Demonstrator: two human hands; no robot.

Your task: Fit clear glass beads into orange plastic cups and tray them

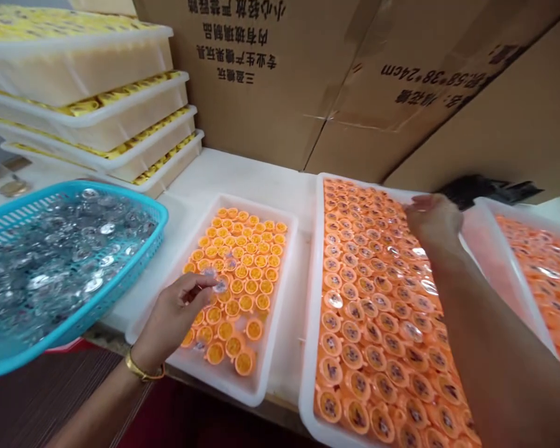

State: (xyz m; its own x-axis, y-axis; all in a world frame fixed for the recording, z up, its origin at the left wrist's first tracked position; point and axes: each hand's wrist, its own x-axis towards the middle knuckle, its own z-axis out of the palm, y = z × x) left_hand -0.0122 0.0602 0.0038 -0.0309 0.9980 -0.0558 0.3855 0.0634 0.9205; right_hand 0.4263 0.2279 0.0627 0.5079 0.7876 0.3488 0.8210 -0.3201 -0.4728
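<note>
My left hand [180, 311] pinches a small clear plastic disc [220, 287] between thumb and fingertips. It is over a white tray [270, 373] of open orange plastic cups [237, 286], with a few loose clear discs among them. My right hand [434, 218] reaches to the far right of a larger white tray [312, 348], filled with rows of orange cups [368, 305] topped with clear, printed discs. Its fingers are curled down at the tray's edge; what they hold, if anything, is hidden.
A blue basket [154, 239] heaped with clear discs stands at the left. Behind it rise stacked white trays [144, 56] of yellow pieces. Cardboard boxes [280, 118] wall off the back. Another white tray [508, 249] of orange pieces lies at the far right, near black plastic [480, 186].
</note>
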